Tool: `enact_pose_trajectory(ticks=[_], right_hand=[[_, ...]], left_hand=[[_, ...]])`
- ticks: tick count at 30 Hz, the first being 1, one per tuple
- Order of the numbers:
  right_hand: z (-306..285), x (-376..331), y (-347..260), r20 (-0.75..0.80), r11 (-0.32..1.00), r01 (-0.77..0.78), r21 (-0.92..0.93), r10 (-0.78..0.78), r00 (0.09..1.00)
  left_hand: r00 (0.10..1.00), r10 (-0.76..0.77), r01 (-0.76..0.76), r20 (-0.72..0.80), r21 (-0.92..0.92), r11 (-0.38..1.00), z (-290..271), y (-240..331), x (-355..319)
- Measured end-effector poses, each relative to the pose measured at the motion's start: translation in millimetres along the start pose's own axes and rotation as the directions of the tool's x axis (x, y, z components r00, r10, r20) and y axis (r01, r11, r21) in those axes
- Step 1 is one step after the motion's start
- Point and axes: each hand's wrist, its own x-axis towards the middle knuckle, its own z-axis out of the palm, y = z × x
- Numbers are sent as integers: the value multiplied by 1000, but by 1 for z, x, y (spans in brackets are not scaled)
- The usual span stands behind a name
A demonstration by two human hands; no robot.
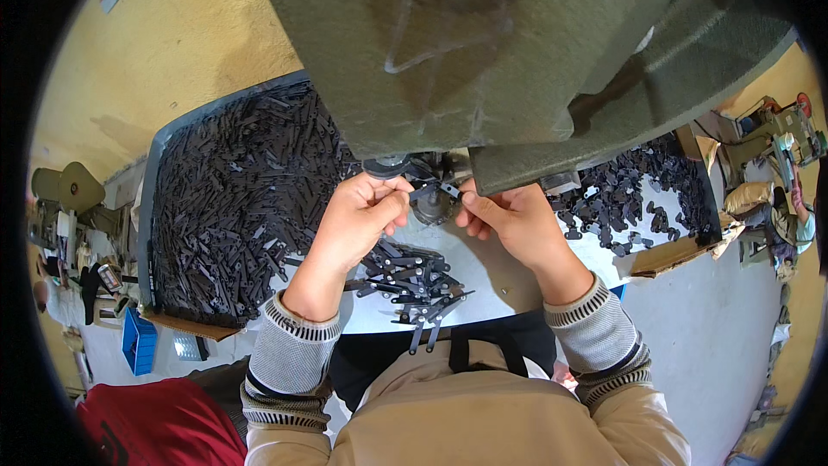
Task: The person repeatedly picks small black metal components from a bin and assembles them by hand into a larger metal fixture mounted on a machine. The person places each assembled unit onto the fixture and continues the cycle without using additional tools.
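My left hand (360, 214) is closed in a pinch at the left end of a dark flat metal strip (422, 192). Opposite it, my right hand (516, 221) pinches a small black metal plate with holes (449, 191). The two pieces meet or overlap between my fingertips, just under the head of a large green machine (423, 60); whether they are joined I cannot tell. Below the pieces is a round metal part of the machine (431, 207). Nearer to me, beside my left wrist, lies a loose pile of linked black strips (410, 283), some jutting over the table edge.
A large tray (152, 207) heaped with long black strips stands at the left. At the right, small black plates (617, 198) lie spread by a cardboard edge (677, 257). The machine's body overhangs the pale table (492, 293). A blue crate (139, 341) and red cloth (164, 423) are lower left.
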Motion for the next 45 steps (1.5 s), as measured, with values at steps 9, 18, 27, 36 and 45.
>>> enact_pose_trajectory(ticks=[9, 18, 27, 36, 45], right_hand=[[9, 15, -5, -27, 957, -79, -279, 74, 997], [-35, -32, -5, -174, 606, 62, -793, -323, 930], [-23, -31, 16, -36, 279, 190, -941, -642, 766], [2, -14, 7, -202, 687, 292, -665, -542, 815], [20, 6, 8, 72, 411, 478, -776, -695, 715]], left_hand=[[996, -90, 90, -6, 6, 996, -4, -6, 2], [994, -110, 110, -19, 0, 994, -6, -4, 1], [993, -117, 117, -24, 8, 993, -5, -4, 1], [994, -111, 110, -26, -34, 993, -6, -4, 0], [973, 125, -178, -193, -286, 942, -21, -1, -4]])
